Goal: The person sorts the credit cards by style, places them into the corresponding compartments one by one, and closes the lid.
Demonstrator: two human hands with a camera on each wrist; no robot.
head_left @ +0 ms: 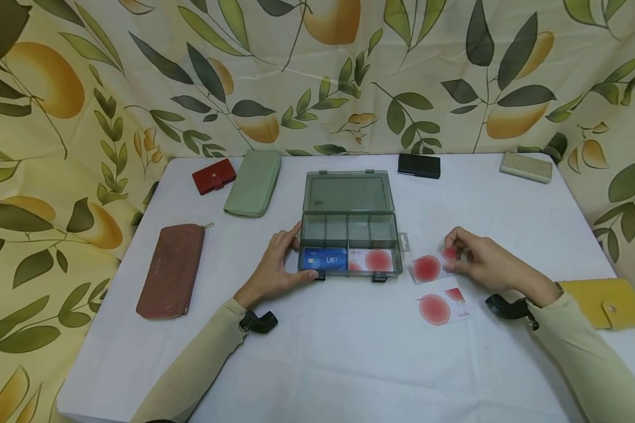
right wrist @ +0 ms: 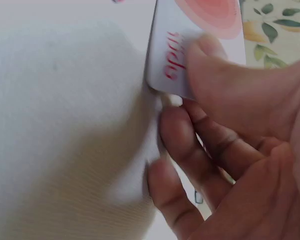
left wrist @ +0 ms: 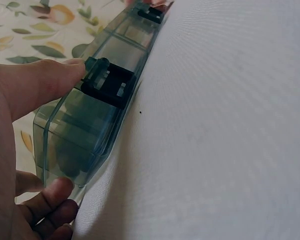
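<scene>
A grey-green clear plastic box [head_left: 349, 192] lies with its lid tipped back. Its front left compartment holds a blue VIP card [head_left: 324, 259], its front right one a white card with a red circle [head_left: 374, 260]. My left hand [head_left: 277, 267] grips the box's front left corner, the thumb [left wrist: 55, 82] on a black front latch and the other fingers along the side. To the right of the box, my right hand [head_left: 481, 258] pinches a white card with a red circle [head_left: 426, 268] between thumb and fingers, low over the table. A similar card [head_left: 435, 309] lies just in front of it.
On the left are a brown wallet [head_left: 171, 270], a green wallet [head_left: 254, 183] and a red card holder [head_left: 213, 176]. A black case [head_left: 419, 166] and a beige case [head_left: 526, 168] sit at the back. Beside my right wrist lies a yellow wallet [head_left: 608, 299].
</scene>
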